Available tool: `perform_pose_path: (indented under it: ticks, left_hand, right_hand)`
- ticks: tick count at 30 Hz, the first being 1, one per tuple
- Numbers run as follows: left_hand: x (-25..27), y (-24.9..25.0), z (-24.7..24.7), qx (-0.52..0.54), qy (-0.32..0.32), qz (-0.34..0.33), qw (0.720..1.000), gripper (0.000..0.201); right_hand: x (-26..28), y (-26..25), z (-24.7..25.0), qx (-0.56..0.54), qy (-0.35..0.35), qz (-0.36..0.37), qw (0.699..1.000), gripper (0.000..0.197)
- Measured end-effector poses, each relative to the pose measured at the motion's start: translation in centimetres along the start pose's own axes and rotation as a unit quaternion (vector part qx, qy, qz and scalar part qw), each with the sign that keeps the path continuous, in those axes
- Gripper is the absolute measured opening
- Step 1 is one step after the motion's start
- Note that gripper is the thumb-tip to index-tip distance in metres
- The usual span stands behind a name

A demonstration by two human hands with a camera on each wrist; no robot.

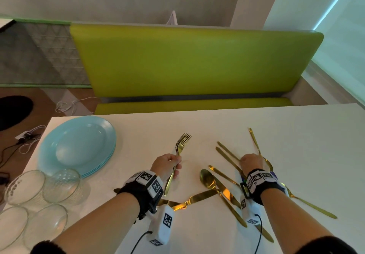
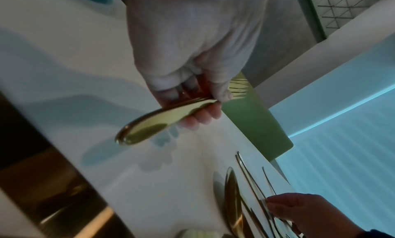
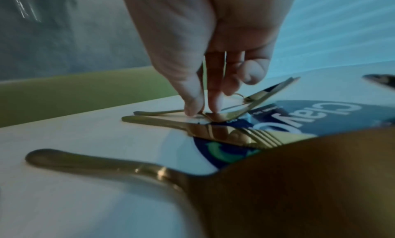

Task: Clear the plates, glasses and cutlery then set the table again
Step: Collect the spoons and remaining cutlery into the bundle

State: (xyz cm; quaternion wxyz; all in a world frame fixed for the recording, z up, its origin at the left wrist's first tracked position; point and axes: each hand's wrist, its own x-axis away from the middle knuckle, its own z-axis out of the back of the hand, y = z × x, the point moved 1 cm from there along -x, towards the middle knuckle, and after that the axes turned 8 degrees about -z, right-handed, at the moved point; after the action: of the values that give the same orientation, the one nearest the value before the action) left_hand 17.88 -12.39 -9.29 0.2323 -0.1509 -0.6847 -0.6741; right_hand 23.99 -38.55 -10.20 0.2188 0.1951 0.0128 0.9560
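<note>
white table [image 1: 256, 127] holds everything, and off past the left hand's [image 1: 166, 166] outer side sits the stack of blue plates [image 1: 79, 145], with the clear glasses [image 1: 39, 190] just nearer than that. that hand has its fingers wrapped round a bundle of gold forks [image 1: 178, 155], tines pointing away, handles sticking back under the wrist. between the two grips lies loose gold cutlery: a spoon [image 1: 206, 178] and knives [image 1: 199, 195] crossing each other. the right hand [image 1: 251, 164] is down on the table, thumb and fingertips [image 3: 193, 109] pinching at a thin fork handle [image 3: 158, 113] where several pieces overlap (can't tell if it's actually lifted yet). my guess at what goes wrong: the handle is flat on a slick top and tangled with neighbours, so the pinch could slip or drag another piece along, and the left bundle could fan out if the grip loosens. under the cutlery by the right grip there's a blue printed sheet [image 3: 299, 123], mirrored letters, looks like "clav" something.
</note>
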Motion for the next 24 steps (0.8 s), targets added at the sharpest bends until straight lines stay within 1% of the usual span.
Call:
perform_pose_path:
  ticks: [3, 7, 10, 12, 14, 17, 20, 22, 24]
  left_hand:
    - [0.2, -0.3, 0.2, -0.016, 0.003, 0.013, 1.0, 0.021]
    - [0.2, -0.5, 0.1, -0.022, -0.001, 0.029, 0.999, 0.018]
    - [0.2, -0.3, 0.1, -0.031, -0.004, 0.023, 0.999, 0.02]
    - [0.3, 0.1, 0.2, -0.057, -0.008, 0.015, 0.998, 0.021]
    - [0.4, 0.6, 0.5, -0.093, -0.015, 0.01, 0.995, 0.017]
    - [0.4, 1.0, 1.1, -0.129, -0.018, 0.003, 0.992, 0.014]
    - [0.6, 1.6, 1.4, -0.177, -0.033, -0.011, 0.984, 0.016]
    - [1.2, 2.0, 1.4, -0.204, -0.065, 0.0, 0.977, 0.011]
    - [2.1, 2.1, 1.4, -0.214, -0.106, 0.016, 0.971, 0.009]
  right_hand:
    - [0.3, -0.6, 0.3, 0.025, 0.01, 0.011, 1.0, 0.031]
    - [0.5, -0.9, 0.7, 0.046, 0.023, 0.014, 0.999, 0.029]
    - [0.8, -0.8, 1.2, 0.039, 0.041, 0.016, 0.998, 0.028]
    - [1.2, -0.8, 2.0, 0.03, 0.069, 0.038, 0.996, 0.028]
    - [1.9, -0.8, 3.2, 0.019, 0.1, 0.077, 0.992, 0.027]
    - [4.1, -1.6, 5.2, 0.027, 0.118, 0.171, 0.978, 0.024]
    - [7.3, -3.3, 5.9, 0.08, 0.097, 0.28, 0.952, 0.025]
    - [9.8, -4.9, 5.5, 0.131, 0.073, 0.336, 0.93, 0.026]
    - [12.3, -6.6, 5.0, 0.185, 0.063, 0.381, 0.904, 0.028]
